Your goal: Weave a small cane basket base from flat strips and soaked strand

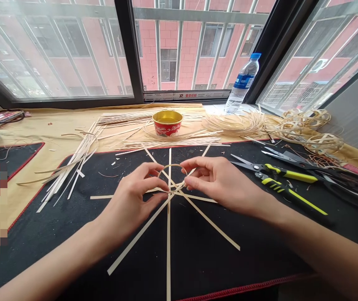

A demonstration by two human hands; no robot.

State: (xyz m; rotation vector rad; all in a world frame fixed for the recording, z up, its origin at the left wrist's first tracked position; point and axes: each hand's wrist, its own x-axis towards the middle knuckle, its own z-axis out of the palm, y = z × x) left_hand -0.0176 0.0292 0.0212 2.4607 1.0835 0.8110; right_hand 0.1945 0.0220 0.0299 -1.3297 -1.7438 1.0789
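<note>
A small ring of thin bamboo strip [174, 164] is held between both hands, above the middle of a star of crossed flat bamboo strips [168, 242]. My left hand [143, 184] pinches the ring's left side, thumb below and fingers above. On its right side, my right hand [205, 175] grips the ring between thumb and fingertips. The star lies on a black mat [216, 267] with red stitched edging, its strips spreading outward in several directions. Part of the star's crossing is hidden behind the fingers and the ring.
Yellow-and-black snips [279, 175] and black-handled scissors [310, 163] lie at right. Loose bamboo strips [72, 167] are piled at left. Behind stand a red tin bowl [167, 124] and a water bottle [243, 85], near coiled strips [235, 122]. A window closes off the back.
</note>
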